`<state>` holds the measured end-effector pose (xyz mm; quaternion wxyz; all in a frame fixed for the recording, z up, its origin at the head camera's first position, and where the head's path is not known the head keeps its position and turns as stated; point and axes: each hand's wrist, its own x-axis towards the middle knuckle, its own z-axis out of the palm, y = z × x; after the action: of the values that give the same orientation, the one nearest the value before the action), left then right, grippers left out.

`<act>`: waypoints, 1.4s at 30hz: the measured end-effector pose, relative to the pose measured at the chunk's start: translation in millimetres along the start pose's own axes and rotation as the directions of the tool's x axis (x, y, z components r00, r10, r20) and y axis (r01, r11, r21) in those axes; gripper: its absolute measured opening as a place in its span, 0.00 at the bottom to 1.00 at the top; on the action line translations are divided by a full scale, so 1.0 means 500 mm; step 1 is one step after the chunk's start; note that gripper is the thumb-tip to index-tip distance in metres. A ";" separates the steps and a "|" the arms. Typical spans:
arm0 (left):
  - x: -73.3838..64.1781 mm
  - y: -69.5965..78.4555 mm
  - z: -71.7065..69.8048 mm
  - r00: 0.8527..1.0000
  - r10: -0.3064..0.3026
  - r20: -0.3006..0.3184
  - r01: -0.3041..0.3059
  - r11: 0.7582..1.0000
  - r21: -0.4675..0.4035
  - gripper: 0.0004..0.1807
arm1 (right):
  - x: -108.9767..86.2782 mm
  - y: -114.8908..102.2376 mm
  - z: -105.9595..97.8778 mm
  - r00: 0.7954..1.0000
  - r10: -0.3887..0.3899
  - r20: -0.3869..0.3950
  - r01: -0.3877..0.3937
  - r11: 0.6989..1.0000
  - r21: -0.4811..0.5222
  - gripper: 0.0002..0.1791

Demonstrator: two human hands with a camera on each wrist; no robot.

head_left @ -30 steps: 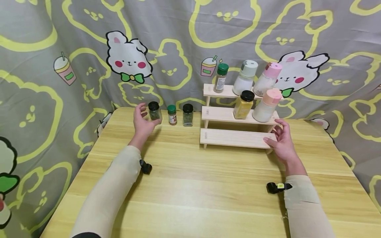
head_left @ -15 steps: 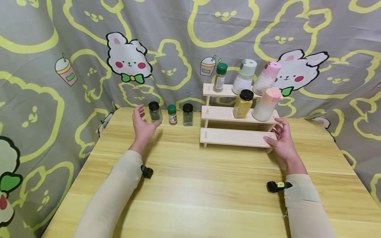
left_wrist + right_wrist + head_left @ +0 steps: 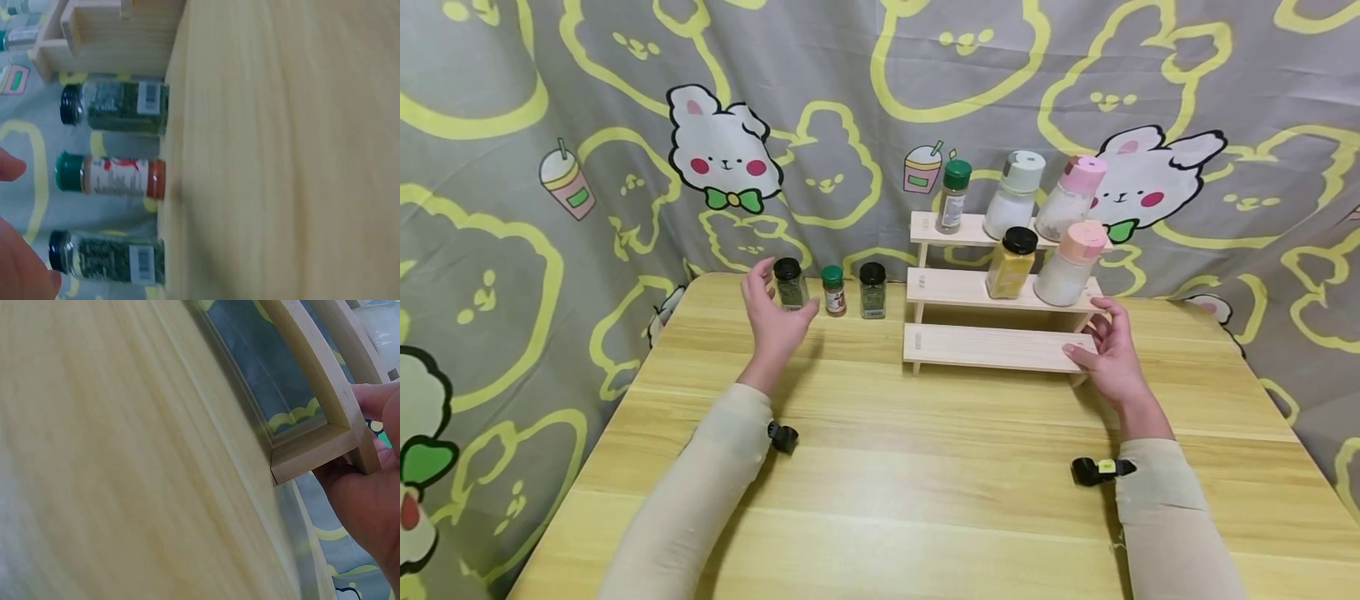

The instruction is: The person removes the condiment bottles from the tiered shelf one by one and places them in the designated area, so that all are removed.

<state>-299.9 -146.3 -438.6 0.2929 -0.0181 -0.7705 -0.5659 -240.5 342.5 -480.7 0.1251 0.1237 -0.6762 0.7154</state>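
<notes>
Nearest: pale sleeves on both arms, w/ blk cams at wrists. Below, lt wood table, w/ visible grain.

Further out: R hand on R end of 3-tier wood rack. Gripping it there, w/ thumb on lowest tier & other fingers round end frame.

Similar depth, far L: L hand, wide, w/ big gap btwn thumb & curved fingers. Right in front of 1st blk-cap herb jar, partly overlapping it in head view. Can't tell if touching, even w/ L wrist view.

Nr back edge of table, L of rack, row of 3, upright & spaced apart, L to R: that jar, small green-cap bottle, 2nd blk-cap herb jar.

Mid tier, R half: yellow jar w/ blk cap, next to salmon-cap shaker. Top tier, L to R: green-cap spice bottle, pale-green-cap shaker, pink-cap shaker. All upright.

Farthest: grey curtain, printed w/ yellow outlines & white rabbits.
</notes>
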 end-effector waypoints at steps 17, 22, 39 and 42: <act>-0.028 0.070 0.099 0.991 0.113 0.078 -0.106 0.991 -0.087 0.46 | 0.001 -0.003 0.002 1.000 0.010 -0.018 -0.010 1.000 -0.005 0.48; -0.040 0.098 0.135 0.987 0.120 0.106 -0.106 0.986 -0.131 0.45 | -0.002 -0.004 0.002 1.000 0.012 -0.011 -0.012 1.000 0.005 0.47; -0.058 0.167 0.224 0.968 0.116 0.223 -0.073 0.979 -0.192 0.47 | 0.003 -0.001 0.002 1.000 0.006 -0.012 -0.006 1.000 -0.007 0.48; -0.061 0.174 0.238 0.964 0.117 0.240 -0.074 0.981 -0.181 0.47 | 0.003 -0.001 0.002 1.000 0.005 -0.012 -0.005 1.000 -0.010 0.48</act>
<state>-294.6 -0.9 -400.6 0.2179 -0.1515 -0.7482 -0.6081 -241.6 341.7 -479.6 0.1281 0.1171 -0.6793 0.7131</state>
